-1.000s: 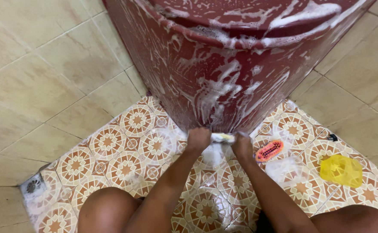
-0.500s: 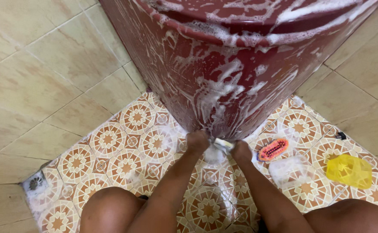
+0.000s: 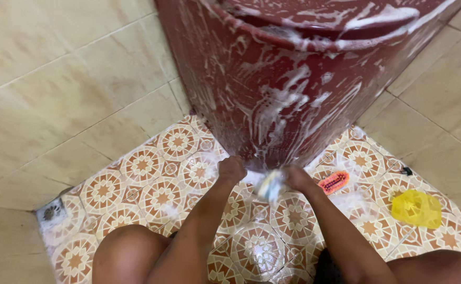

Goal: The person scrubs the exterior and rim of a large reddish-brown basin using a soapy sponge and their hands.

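Low in the centre of the frame, the left hand [image 3: 232, 169] is curled closed against the foot of the large dark-red plastic barrel [image 3: 293, 89], streaked with white suds. Just right of it, the right hand [image 3: 297, 178] grips a blurred pale scrubbing pad [image 3: 270, 185]. An orange brush [image 3: 333, 182] and a yellow plastic piece [image 3: 416, 208] lie at right on the patterned floor tiles [image 3: 151, 179].

Blurred pale scrubber [image 3: 270, 185] low against soapy dark-red barrel [image 3: 293, 94].
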